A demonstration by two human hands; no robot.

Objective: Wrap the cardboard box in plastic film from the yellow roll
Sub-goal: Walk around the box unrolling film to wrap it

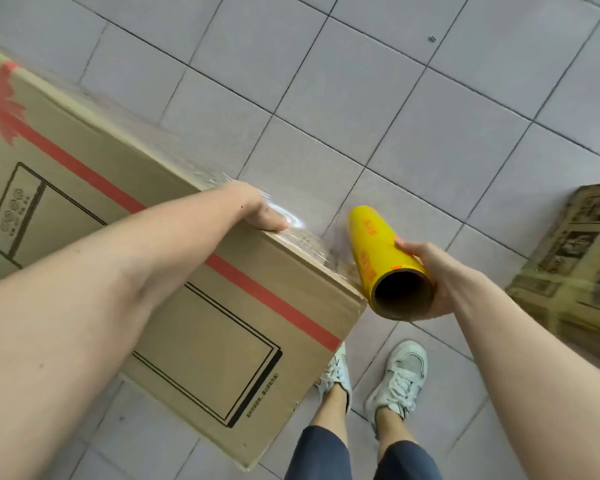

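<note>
A large cardboard box [174, 258] stands on the grey tiled floor [361, 81], filling the left side of the view, with a red stripe, a red bow print and black outline drawings on its top face. The left hand [257, 211] lies on the far top edge of the box, near its right corner, pressing down a bunched, shiny strip of plastic film [302, 233]; its fingers curl over the edge out of sight, so I cannot tell how they are set. The film runs over that edge and across to the yellow roll [381, 258], which sits just beside the box's right corner, off the floor. The right hand [433, 271] holds the roll near its open cardboard end, fingers [407, 249] wrapped around the tube. Below, 2 white sneakers [400, 375] stand on the tiles by the box's near corner. A 2nd printed box [575, 258] sits at the right edge, well apart.
</note>
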